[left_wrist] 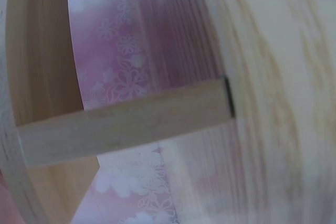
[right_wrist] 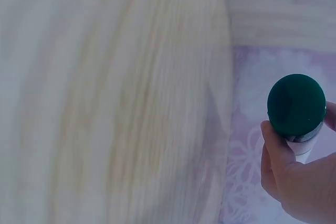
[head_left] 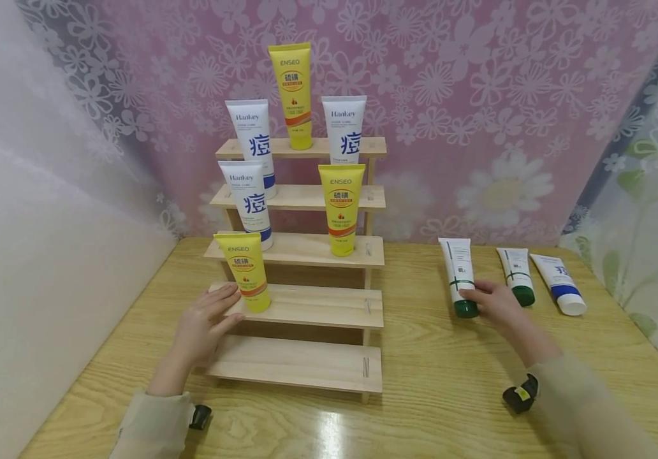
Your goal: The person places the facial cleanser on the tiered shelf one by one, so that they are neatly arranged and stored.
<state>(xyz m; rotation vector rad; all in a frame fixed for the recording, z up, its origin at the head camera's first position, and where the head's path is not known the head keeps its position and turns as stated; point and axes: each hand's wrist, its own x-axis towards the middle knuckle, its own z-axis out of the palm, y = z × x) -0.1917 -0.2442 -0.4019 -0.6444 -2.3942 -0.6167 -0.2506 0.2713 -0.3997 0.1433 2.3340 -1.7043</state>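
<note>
In the head view my right hand [head_left: 498,306] grips a white tube with a green cap [head_left: 458,268] near its cap end, at the right of the table. The right wrist view shows that green cap [right_wrist: 297,105] facing the camera, with fingers and thumb on both sides. My left hand [head_left: 205,322] is at the left end of a lower step of the wooden display rack [head_left: 317,306], its fingers extended beside a yellow tube [head_left: 243,268]. Whether they touch that tube I cannot tell. Wooden rack parts [left_wrist: 126,121] fill the left wrist view.
Higher steps carry more tubes, among them a yellow tube [head_left: 342,210] and a white-and-blue tube [head_left: 248,201]. Right of my right hand lie another green-capped tube [head_left: 516,271] and a white-and-blue tube [head_left: 558,280]. A flowered pink curtain [head_left: 467,127] hangs behind the table [head_left: 432,395].
</note>
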